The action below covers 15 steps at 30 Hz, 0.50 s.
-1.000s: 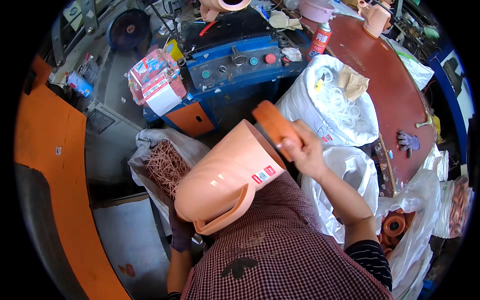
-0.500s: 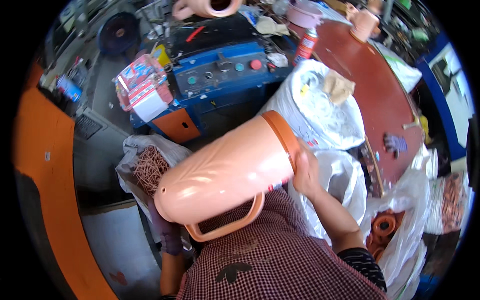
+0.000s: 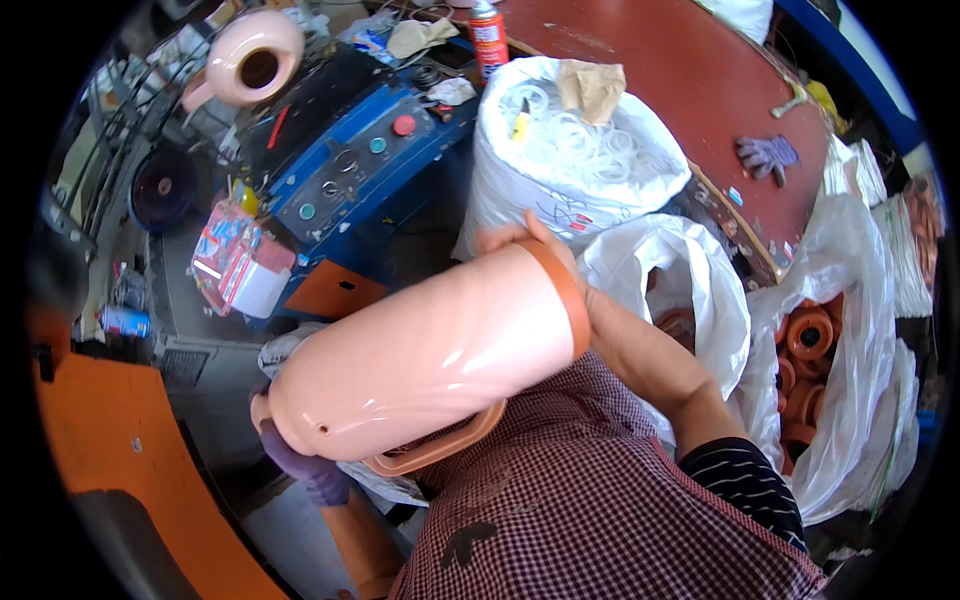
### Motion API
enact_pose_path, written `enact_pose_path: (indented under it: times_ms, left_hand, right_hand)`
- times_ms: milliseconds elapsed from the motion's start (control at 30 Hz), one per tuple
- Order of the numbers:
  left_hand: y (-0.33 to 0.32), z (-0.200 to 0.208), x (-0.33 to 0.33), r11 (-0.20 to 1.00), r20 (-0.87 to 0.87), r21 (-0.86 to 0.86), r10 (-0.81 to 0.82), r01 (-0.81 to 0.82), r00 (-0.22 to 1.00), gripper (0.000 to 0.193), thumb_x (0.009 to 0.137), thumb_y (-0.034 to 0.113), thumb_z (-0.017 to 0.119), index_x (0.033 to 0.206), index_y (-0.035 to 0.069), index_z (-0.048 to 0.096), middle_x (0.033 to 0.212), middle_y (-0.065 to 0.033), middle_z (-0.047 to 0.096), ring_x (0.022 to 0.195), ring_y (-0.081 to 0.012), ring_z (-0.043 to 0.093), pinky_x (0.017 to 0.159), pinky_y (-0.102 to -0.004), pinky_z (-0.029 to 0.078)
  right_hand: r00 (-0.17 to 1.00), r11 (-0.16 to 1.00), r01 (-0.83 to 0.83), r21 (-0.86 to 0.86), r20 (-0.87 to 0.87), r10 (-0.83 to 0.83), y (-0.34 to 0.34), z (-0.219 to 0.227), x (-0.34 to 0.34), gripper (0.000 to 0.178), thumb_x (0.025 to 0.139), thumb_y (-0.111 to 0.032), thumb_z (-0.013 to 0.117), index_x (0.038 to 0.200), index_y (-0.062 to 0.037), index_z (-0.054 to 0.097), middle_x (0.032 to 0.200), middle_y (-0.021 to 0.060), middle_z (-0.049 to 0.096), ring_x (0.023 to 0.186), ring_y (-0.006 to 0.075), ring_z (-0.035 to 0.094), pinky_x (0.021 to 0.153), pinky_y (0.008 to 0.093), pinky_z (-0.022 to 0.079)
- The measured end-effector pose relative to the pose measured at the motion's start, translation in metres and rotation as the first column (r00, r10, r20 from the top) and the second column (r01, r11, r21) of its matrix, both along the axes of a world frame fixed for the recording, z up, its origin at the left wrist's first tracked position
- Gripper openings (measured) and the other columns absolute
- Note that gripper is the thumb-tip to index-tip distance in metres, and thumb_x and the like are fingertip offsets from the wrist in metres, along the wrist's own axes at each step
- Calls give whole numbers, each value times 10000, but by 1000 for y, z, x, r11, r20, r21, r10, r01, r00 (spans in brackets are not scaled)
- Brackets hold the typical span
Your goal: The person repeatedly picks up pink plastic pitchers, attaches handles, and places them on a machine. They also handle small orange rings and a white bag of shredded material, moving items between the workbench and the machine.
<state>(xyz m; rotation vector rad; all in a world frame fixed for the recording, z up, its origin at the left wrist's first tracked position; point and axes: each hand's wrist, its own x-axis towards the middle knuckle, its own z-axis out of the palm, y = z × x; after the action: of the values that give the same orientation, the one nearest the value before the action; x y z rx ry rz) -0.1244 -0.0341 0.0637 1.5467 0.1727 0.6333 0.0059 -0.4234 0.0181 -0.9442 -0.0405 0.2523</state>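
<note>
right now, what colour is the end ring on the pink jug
The end ring is rusty orange, clearest in the head view.

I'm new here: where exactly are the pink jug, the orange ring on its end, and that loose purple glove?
Pink jug (image 3: 430, 360): head view, middle of its body.
Orange ring (image 3: 570, 300): head view, outer face of its band.
Loose purple glove (image 3: 766, 156): head view, middle of the glove.

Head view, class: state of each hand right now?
Left hand: holding the pink jug by its left end.
Right hand: at the orange ring; open or closed cannot be told.
</note>
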Motion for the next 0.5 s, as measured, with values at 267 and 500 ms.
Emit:
enact_pose_path:
  times_ms: [267,500]
  left_hand:
    - [7,37,9,886,-277,-456,-228,81,933,413,1005,326,399,1249,19,531,1255,-130,586,1127,-272,577,968,-383,449]
    - [-15,38,12,890,-560,413,80,194,825,841,865,476,633,1436,-60,327,1353,-183,471,1231,-260,482,1014,-374,405]
  right_hand:
    - [971,844,187,-502,-36,-236,-118,-39,-16,433,996,-379,497,934,6,684,836,98,700,731,170,658,735,308,525]
    - [613,782,-192,-594,-694,-377,-232,-181,-71,393,966,-309,455,795,-1,630,774,149,656,667,249,637,518,347,504]
